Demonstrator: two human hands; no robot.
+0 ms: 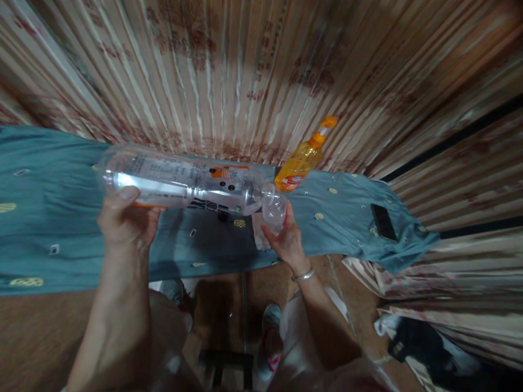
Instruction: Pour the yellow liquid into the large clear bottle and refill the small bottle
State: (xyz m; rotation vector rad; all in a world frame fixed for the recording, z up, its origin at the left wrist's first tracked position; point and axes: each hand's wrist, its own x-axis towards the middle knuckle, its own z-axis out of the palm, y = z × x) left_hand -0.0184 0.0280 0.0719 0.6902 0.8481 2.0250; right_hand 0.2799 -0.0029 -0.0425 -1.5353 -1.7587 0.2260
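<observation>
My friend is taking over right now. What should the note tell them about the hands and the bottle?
Left hand: holds the big clear bottle on its side by the base.
Right hand: holds a small clear cup at the bottle's mouth.
Both are above the blue cloth; an orange pump bottle and a dark phone sit on it.
Done: bottle tipped to the cup.
Left: whether any liquid is flowing cannot be told.

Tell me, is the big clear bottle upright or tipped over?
Tipped. The clear plastic bottle lies nearly level in the left hand, its mouth over a small clear cup in the right hand.
</observation>
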